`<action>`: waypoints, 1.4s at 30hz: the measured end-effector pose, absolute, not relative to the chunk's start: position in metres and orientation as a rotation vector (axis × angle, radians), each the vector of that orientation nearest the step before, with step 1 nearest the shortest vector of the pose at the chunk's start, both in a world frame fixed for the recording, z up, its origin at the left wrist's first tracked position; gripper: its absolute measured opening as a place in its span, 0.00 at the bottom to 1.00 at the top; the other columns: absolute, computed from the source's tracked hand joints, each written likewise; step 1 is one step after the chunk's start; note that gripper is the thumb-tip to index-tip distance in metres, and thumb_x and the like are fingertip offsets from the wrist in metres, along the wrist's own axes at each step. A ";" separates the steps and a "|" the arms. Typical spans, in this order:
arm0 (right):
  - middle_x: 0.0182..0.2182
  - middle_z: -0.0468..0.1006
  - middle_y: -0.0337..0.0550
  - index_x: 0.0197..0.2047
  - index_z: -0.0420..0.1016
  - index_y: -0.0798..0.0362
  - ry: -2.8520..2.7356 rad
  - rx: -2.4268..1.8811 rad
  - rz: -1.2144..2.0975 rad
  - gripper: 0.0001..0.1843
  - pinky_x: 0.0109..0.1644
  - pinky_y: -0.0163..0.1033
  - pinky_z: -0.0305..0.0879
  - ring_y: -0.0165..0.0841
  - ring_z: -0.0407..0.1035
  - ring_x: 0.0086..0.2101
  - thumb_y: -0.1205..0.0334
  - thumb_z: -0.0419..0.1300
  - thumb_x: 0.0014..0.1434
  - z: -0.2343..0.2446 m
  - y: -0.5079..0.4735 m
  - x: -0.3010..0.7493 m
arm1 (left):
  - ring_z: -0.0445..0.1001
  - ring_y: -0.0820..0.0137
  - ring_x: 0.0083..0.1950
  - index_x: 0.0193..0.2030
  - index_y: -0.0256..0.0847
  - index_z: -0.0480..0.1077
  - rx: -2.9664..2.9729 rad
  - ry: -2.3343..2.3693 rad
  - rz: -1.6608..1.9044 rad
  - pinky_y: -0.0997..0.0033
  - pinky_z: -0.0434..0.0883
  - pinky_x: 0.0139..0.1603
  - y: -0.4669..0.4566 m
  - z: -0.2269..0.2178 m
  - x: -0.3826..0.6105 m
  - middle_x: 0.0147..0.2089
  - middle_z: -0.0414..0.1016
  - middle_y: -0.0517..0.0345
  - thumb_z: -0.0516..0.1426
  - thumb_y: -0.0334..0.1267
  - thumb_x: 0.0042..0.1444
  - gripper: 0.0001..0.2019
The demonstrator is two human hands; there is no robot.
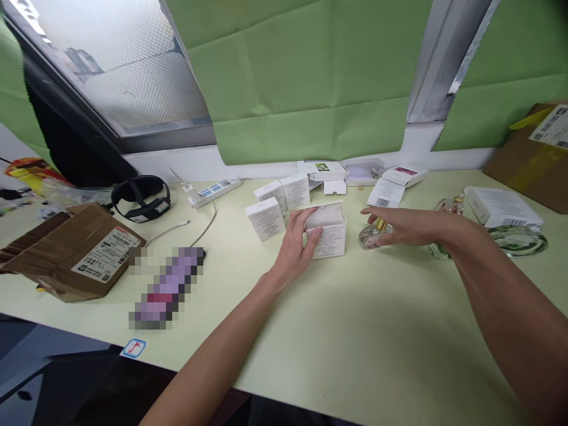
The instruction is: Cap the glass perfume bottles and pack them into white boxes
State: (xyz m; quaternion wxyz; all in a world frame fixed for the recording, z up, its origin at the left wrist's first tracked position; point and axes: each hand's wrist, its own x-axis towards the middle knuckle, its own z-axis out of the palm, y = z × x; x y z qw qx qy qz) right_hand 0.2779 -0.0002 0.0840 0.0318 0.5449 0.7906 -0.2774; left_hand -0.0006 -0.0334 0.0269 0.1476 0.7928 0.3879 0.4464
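Gripping an open-topped white box, the left hand has its thumb against the near face and its fingers along the left side and upper edge, so the carton sits just right of the palm. Well to the right of it, the right hand reaches over a small glass bottle, whose gold neck lies under the fingers and whose clear body shows below them on the table. Whether those fingers are closed on the neck cannot be told. Another glass bottle stands partly hidden behind the right wrist.
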 end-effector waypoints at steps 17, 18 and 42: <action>0.47 0.79 0.47 0.57 0.71 0.41 2.638 1.785 -0.716 0.34 0.38 0.46 0.67 0.47 0.73 0.41 0.35 0.64 0.50 0.115 -0.009 0.291 | 0.65 0.62 0.58 0.66 0.48 0.55 2.260 1.084 1.272 0.62 0.71 0.50 -0.033 0.028 -0.003 0.59 0.61 0.47 0.52 0.43 0.67 0.22; 0.45 0.79 0.46 0.56 0.71 0.40 2.682 1.809 -0.681 0.33 0.36 0.45 0.67 0.46 0.73 0.39 0.35 0.64 0.50 0.124 -0.015 0.291 | 0.65 0.62 0.58 0.66 0.48 0.55 2.265 1.077 1.270 0.63 0.71 0.50 -0.034 0.028 -0.002 0.59 0.61 0.47 0.52 0.43 0.67 0.22; 0.43 0.75 0.44 0.51 0.71 0.42 3.224 1.493 -0.346 0.17 0.42 0.43 0.62 0.41 0.70 0.39 0.46 0.57 0.62 0.133 -0.040 0.233 | 0.70 0.65 0.56 0.65 0.50 0.57 2.250 0.922 1.313 0.61 0.74 0.52 -0.038 0.024 0.006 0.59 0.66 0.48 0.58 0.41 0.64 0.25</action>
